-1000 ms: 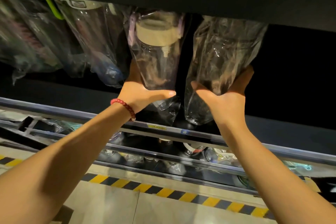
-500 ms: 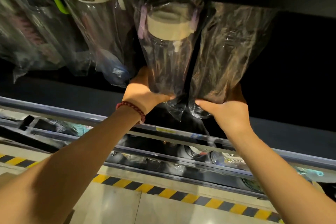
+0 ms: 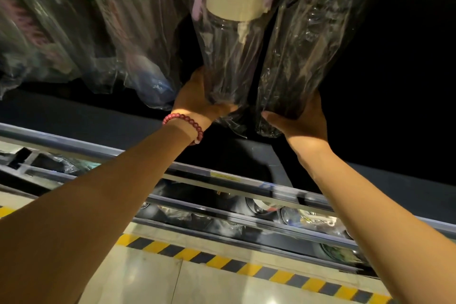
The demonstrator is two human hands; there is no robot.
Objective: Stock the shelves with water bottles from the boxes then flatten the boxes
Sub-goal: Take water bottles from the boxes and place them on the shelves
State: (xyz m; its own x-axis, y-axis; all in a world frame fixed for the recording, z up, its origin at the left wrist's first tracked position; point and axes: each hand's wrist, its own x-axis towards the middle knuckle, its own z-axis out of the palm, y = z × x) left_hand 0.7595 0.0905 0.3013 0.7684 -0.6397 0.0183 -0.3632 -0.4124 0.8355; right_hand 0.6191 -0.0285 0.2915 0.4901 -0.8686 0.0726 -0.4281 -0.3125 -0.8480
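Note:
Two clear water bottles in plastic bags stand side by side on a dark shelf [image 3: 74, 111]. The left bottle [image 3: 229, 39] has a cream lid and a lilac strap; my left hand [image 3: 197, 99] grips its base, thumb across the front. The right bottle [image 3: 303, 39] has its top hidden in shadow; my right hand [image 3: 306, 118] grips its base. Both arms reach up and forward from the bottom of the view.
More bagged bottles [image 3: 133, 27] stand in a row to the left on the same shelf, one with a green strap. To the right the shelf is dark. Below run shelf rails [image 3: 237, 180] with lower bottles [image 3: 308, 215], and yellow-black floor tape [image 3: 246, 266].
Both hands have pushed the two bottles farther back and up onto the shelf, closer together. The view has moved in toward the shelf.

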